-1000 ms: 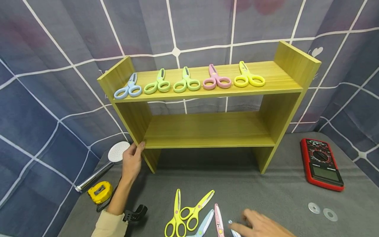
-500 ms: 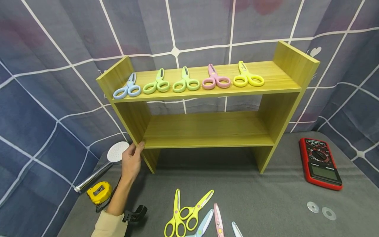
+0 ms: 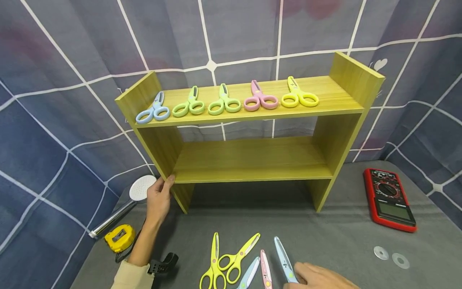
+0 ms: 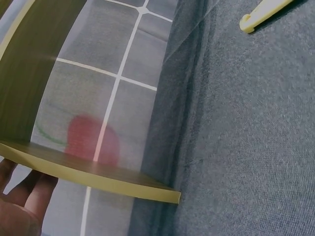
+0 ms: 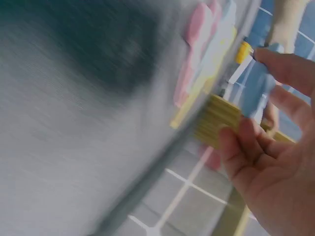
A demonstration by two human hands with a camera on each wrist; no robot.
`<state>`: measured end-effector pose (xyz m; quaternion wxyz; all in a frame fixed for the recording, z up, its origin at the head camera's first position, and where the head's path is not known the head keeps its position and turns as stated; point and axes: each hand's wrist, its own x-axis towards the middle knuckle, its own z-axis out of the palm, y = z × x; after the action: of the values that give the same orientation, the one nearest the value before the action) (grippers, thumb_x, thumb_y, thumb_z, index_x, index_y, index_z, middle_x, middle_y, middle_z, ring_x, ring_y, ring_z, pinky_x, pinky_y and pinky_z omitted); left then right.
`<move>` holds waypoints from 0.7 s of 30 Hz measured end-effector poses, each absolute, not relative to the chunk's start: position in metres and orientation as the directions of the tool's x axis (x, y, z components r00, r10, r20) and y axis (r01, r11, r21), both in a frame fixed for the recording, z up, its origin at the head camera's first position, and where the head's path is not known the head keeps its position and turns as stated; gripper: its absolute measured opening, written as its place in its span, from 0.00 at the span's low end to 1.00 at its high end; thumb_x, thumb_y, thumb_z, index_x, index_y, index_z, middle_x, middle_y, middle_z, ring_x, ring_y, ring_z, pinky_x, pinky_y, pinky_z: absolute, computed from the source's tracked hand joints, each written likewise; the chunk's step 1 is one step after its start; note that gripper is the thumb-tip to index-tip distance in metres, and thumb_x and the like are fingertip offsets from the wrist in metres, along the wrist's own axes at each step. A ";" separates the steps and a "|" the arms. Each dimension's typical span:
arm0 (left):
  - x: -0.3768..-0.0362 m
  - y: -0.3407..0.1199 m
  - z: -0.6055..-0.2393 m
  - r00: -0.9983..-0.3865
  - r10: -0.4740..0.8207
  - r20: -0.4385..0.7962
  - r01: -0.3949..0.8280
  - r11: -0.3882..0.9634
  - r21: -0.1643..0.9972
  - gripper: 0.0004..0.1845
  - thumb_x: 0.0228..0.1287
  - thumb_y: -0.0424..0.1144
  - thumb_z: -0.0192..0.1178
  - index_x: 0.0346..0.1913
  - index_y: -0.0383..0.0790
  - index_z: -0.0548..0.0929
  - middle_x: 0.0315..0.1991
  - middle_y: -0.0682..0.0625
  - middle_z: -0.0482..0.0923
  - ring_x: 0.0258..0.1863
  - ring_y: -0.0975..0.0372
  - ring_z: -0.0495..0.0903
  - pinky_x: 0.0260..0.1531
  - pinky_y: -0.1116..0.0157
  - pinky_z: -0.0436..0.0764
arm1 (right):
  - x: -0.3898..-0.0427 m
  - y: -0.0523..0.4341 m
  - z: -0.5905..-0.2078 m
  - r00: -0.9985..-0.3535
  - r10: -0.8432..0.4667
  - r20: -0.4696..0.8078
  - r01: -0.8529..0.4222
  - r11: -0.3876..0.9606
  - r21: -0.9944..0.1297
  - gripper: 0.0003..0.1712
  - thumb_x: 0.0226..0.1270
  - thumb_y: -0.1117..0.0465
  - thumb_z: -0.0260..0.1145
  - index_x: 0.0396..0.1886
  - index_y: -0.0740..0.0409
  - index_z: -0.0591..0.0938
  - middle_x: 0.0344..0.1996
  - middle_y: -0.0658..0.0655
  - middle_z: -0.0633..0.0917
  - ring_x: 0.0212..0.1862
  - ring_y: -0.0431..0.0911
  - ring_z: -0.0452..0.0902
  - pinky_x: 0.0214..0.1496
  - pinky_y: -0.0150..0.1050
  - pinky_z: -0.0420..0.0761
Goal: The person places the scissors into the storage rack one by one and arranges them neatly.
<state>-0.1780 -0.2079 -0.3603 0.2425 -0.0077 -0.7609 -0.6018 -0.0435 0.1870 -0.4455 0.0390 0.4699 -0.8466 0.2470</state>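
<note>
In the head view, the wooden shelf (image 3: pixel 252 158) stands at twelve o'clock; at eight o'clock the left hand (image 3: pixel 158 204) grips its side board, thumb and fingers wrapped round the edge. At five o'clock the right hand (image 3: pixel 321 277) holds the light blue scissors (image 3: pixel 284 257), tip pointing between eleven and twelve. Should that hold slacken, the scissors might fall against their neighbours; a jolt from the left hand could send the top row sliding, as its handles lie near the front edge. That row has one blue pair (image 3: pixel 156 108), two green pairs (image 3: pixel 190 103), one pink pair (image 3: pixel 259 97) and one yellow pair (image 3: pixel 297 95); at six o'clock lie two yellow, one blue and one pink more. Towards four sit one multimeter (image 3: pixel 390 200) and two washers (image 3: pixel 381 253); towards eight, one tape measure (image 3: pixel 120 238) and one shower head (image 3: pixel 142 188). In the left wrist view, fingers curl behind the board at eight o'clock. In the right wrist view (too blurred for counting), thumb and fingers, slightly parted, pinch the light blue scissors between two and three o'clock.
</note>
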 end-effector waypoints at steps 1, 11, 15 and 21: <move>-0.177 -0.208 -0.361 -0.882 -0.286 0.374 0.299 0.276 0.914 0.14 0.71 0.31 0.55 0.49 0.21 0.82 0.23 0.48 0.73 0.19 0.69 0.65 0.21 0.74 0.66 | -0.047 0.181 -0.425 -0.531 -0.796 0.291 -0.833 0.426 -0.353 0.12 0.64 0.52 0.69 0.44 0.39 0.75 0.29 0.37 0.61 0.29 0.27 0.53 0.25 0.21 0.53; -0.178 -0.213 -0.362 -0.879 -0.307 0.364 0.287 0.269 0.919 0.13 0.70 0.33 0.56 0.46 0.23 0.83 0.20 0.52 0.73 0.19 0.68 0.66 0.21 0.73 0.67 | -0.089 0.105 -0.342 -0.473 -0.645 0.600 -0.879 0.389 -0.275 0.24 0.51 0.63 0.69 0.52 0.47 0.81 0.34 0.42 0.69 0.34 0.34 0.63 0.35 0.25 0.64; -0.177 -0.213 -0.362 -0.878 -0.299 0.374 0.295 0.277 0.914 0.13 0.70 0.33 0.56 0.46 0.22 0.82 0.18 0.53 0.70 0.17 0.69 0.65 0.20 0.73 0.66 | -0.112 0.074 -0.324 -0.528 -0.586 0.615 -0.846 0.427 -0.321 0.22 0.53 0.63 0.68 0.51 0.50 0.82 0.33 0.45 0.71 0.32 0.37 0.64 0.32 0.30 0.67; -0.179 -0.212 -0.364 -0.878 -0.290 0.380 0.306 0.271 0.913 0.14 0.70 0.33 0.56 0.46 0.21 0.82 0.22 0.53 0.75 0.20 0.66 0.68 0.21 0.73 0.68 | -0.144 0.032 -0.309 -0.635 -0.537 0.555 -0.764 0.540 -0.353 0.24 0.57 0.62 0.66 0.56 0.51 0.82 0.34 0.49 0.73 0.33 0.41 0.65 0.32 0.34 0.68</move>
<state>-0.1785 -0.2116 -0.3636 0.2466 -0.0054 -0.7581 -0.6037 -0.1440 0.0316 -0.3095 0.1942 0.3803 -0.8556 0.2926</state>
